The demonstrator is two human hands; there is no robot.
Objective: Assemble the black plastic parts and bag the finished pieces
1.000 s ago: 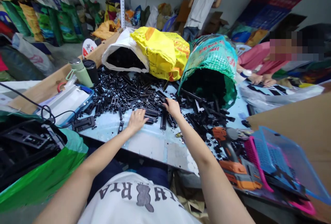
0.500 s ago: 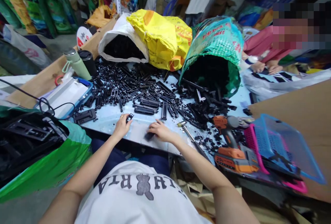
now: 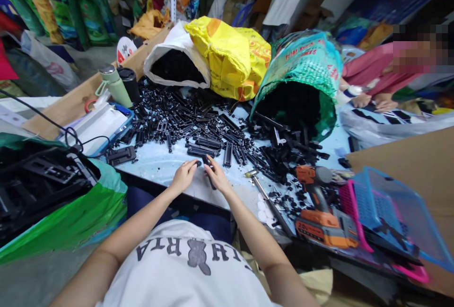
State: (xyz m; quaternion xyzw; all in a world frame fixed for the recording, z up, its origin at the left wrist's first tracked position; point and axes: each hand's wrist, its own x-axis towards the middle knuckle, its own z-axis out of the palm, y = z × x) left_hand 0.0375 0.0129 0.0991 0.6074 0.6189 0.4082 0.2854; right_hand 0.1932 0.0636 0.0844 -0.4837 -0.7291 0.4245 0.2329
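Observation:
My left hand (image 3: 183, 176) is closed in a pinch on a small black plastic part (image 3: 198, 163) at the near edge of the table. Close beside it, my right hand (image 3: 216, 174) grips a longer black plastic piece (image 3: 210, 173), which stands tilted and is partly covered by the fingers. The two parts are near each other; I cannot tell whether they touch. Just beyond the hands lie long black plastic pieces (image 3: 203, 150) in a row, in front of a wide heap of small black parts (image 3: 170, 113).
To the right lie a hammer (image 3: 266, 193), a cordless drill (image 3: 319, 207) and a blue basket (image 3: 381, 198). White, yellow and green sacks (image 3: 296, 61) line the back. At left are a green bottle (image 3: 115, 84) and a bag of black parts (image 3: 106, 198). A co-worker's hands (image 3: 374, 102) are at far right.
Both hands have come together; the right has lifted its black piece off the table, where it lay half a second ago. The camera view has shifted slightly.

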